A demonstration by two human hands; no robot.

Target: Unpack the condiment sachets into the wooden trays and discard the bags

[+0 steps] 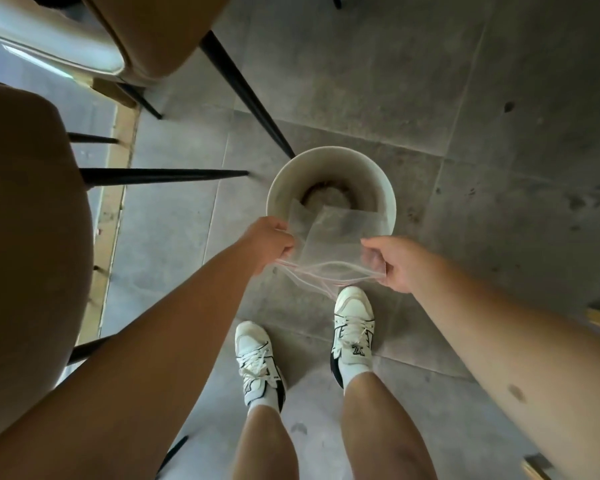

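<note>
I am standing and looking straight down at a round off-white waste bin (385,188) on the grey floor. Over its near rim I hold empty clear zip bags (333,233), each with a thin red seal strip along the mouth. My left hand (271,239) pinches their left edge and my right hand (394,263) pinches the right edge, so the bags hang stretched between them. Something dark lies at the bottom of the bin. No sachets or wooden trays are in view.
Two brown upholstered chairs (25,237) with black legs (243,84) stand at the left, one leg ending close to the bin. My feet in white sneakers (352,327) stand just behind the bin. Grey tiled floor (482,98) extends to the right.
</note>
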